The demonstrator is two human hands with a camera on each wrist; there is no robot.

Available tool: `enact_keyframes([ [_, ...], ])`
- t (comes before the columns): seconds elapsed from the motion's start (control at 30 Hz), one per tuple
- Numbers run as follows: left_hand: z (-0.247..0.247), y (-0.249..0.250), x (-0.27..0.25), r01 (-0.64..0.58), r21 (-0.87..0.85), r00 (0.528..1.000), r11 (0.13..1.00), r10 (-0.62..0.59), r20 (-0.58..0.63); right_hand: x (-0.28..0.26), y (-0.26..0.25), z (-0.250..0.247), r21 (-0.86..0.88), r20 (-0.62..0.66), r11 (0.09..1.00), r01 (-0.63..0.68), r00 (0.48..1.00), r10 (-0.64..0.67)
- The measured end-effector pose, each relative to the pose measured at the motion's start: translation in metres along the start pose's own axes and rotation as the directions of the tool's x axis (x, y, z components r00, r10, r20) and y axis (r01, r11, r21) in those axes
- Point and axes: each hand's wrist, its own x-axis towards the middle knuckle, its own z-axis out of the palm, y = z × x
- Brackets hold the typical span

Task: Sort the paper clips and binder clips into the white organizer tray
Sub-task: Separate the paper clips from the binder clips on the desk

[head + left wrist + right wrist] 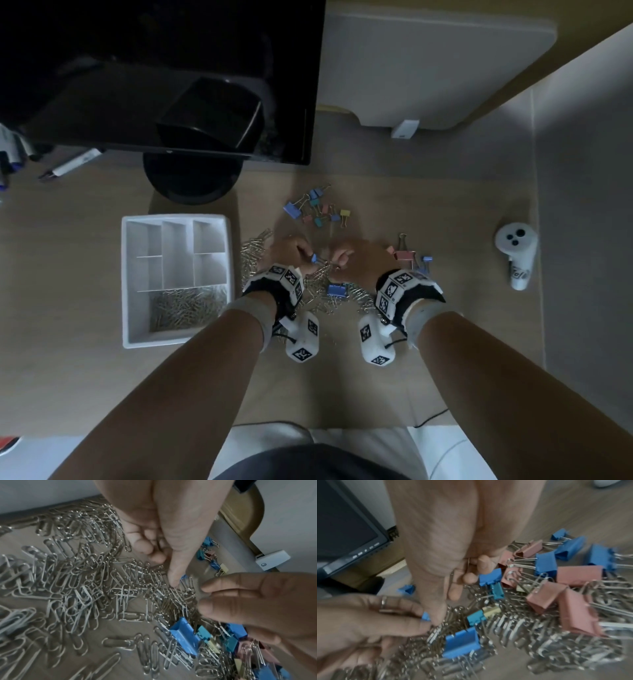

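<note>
The two forearms reach in from the near edge, and both hands meet over the heap of paper clips (322,291) on the surface. The left hand (291,255) pinches a small blue binder clip (314,258) between thumb and fingertip, its other fingers curled. The right hand (352,255) sits just beside it, fingers curled onto a tangle of paper clips hanging from that same clip. The wire loops run from the blue clip toward the right hand, so separating them looks like a pull apart along that line. The white organizer tray (128,284) lies to the left, nearer the left hand, with paper clips already in its near compartment. More binder clips (317,205) lie scattered farther back.
</note>
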Motion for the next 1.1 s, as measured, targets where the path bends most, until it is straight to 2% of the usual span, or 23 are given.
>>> enact_keyframes([
  [0.17,0.005,0.002,0.000,-0.085,0.071,0.995,0.994,0.088,-0.040,-0.007,0.009,0.012,-0.251,0.022,0.961,0.116,0.993,-0.114],
  [0.33,0.014,-0.003,-0.003,-0.110,0.049,0.990,0.993,0.114,-0.086,-0.007,0.013,0.024,-0.355,-0.005,0.925,0.136,0.989,-0.148],
  [0.47,0.017,-0.006,-0.002,-0.115,0.046,0.987,0.992,0.119,-0.105,-0.008,0.013,0.026,-0.303,-0.031,0.941,0.152,0.985,-0.169],
  [0.57,0.019,-0.007,-0.003,-0.114,-0.029,0.988,0.993,0.110,-0.104,-0.014,0.017,0.023,-0.155,-0.073,0.980,0.127,0.987,-0.140],
  [0.67,0.018,-0.003,-0.005,-0.058,-0.229,0.993,0.972,0.033,-0.111,-0.014,0.019,0.019,-0.023,-0.176,0.993,0.117,0.977,-0.119],
  [0.8,0.002,0.018,-0.009,-0.032,-0.510,0.987,0.860,-0.053,-0.152,-0.003,0.008,0.000,0.074,-0.386,0.989,0.131,0.918,-0.093],
  [0.87,-0.007,0.029,-0.006,-0.056,-0.546,0.984,0.836,-0.047,-0.172,0.002,-0.001,-0.011,0.095,-0.442,0.986,0.137,0.893,-0.081],
  [0.97,-0.014,0.037,0.002,-0.076,-0.513,0.979,0.855,-0.034,-0.203,0.008,-0.005,-0.023,0.110,-0.459,0.989,0.097,0.888,-0.036],
  [1.1,-0.009,0.034,0.015,-0.065,-0.494,0.988,0.867,-0.015,-0.156,0.006,0.014,-0.021,0.077,-0.308,0.996,-0.055,0.948,0.076],
])
